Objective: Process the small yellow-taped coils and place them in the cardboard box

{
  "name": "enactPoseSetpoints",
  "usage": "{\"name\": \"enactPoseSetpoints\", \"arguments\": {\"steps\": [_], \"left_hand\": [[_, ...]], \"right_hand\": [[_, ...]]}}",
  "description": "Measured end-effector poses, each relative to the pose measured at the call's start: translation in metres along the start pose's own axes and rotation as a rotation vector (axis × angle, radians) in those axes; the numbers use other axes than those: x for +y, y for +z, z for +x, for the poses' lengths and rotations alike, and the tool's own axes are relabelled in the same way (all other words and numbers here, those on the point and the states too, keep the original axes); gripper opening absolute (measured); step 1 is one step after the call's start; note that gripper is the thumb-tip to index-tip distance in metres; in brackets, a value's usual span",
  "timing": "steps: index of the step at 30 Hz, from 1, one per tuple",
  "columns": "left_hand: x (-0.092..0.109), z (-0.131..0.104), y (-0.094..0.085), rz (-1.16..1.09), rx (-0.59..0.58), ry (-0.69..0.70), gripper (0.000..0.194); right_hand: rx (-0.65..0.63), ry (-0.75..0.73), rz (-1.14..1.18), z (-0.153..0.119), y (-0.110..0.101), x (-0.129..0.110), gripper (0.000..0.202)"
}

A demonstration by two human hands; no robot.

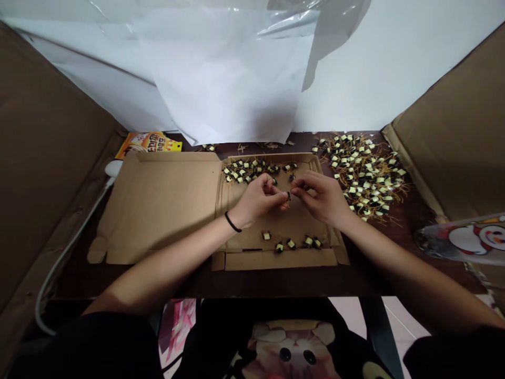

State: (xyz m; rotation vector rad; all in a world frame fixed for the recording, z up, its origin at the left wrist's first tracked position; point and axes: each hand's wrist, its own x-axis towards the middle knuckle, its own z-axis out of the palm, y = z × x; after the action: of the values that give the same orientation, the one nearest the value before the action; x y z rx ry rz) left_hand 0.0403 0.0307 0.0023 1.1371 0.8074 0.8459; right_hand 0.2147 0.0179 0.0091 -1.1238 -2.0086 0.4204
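My left hand pinches a small black-and-yellow coil with thin copper-coloured wires, above an open cardboard box. Close by on the right, my right hand has thumb and forefinger pressed together at the coil's edge; whatever thin piece is between them is too small to make out. Behind my hands, several similar coils lie grouped along the box's back side. Nearer to me in the same box, a few more coils are spread in a loose row.
A large heap of coils covers the table right of the box. The box's lid lies folded out leftward. At back left sits a yellow packet, near a white cable. A clear printed bottle lies right; cardboard walls stand at both sides.
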Motion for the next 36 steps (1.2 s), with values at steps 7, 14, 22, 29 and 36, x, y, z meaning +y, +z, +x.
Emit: {"name": "enactPoseSetpoints", "arguments": {"steps": [7,14,22,29,36], "left_hand": [[-0.011,0.003,0.006,0.04,0.105,0.075,0.041],[-0.009,0.002,0.005,-0.143,0.194,0.131,0.043],[0.003,-0.001,-0.008,-0.534,-0.123,-0.213,0.043],[0.004,-0.001,-0.007,-0.589,-0.169,-0.236,0.039],[0.003,0.0,-0.007,-0.584,-0.166,-0.238,0.038]], "right_hand": [[0.085,-0.176,-0.443,-0.008,0.01,-0.003,0.018],[0.138,-0.176,-0.151,-0.007,0.008,-0.011,0.018],[0.232,-0.218,-0.016,-0.002,-0.007,-0.01,0.015],[0.205,-0.313,-0.081,-0.003,-0.003,-0.008,0.017],[0.203,-0.363,-0.119,-0.003,-0.003,-0.008,0.02]]}}
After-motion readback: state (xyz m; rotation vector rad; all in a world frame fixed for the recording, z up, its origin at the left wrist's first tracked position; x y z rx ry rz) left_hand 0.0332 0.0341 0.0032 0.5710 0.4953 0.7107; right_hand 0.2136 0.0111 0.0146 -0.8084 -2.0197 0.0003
